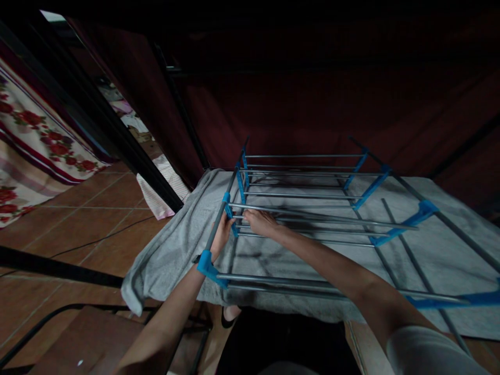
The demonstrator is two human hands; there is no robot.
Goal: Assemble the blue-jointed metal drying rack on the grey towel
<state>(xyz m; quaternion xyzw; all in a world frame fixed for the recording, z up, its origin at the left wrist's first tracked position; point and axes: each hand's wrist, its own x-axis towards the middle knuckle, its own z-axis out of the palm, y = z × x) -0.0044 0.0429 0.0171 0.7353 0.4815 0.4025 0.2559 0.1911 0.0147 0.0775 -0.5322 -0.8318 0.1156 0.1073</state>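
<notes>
A rack of grey metal rods and blue plastic brackets lies on a grey blanket in front of me. My left hand is closed around a blue bracket on the rack's left side, partly hidden behind the side pole. Close beside it, my right hand pinches the left end of a thin metal rod at that bracket. The fingertips of both hands nearly meet there. Another rod passes just above my right hand, its right end resting over a blue bracket on the far side.
The grey blanket covers the surface under the rack. Loose poles lie at the right. A dark red curtain hangs behind, with black frame posts at left. A chair stands at lower left on the tiled floor.
</notes>
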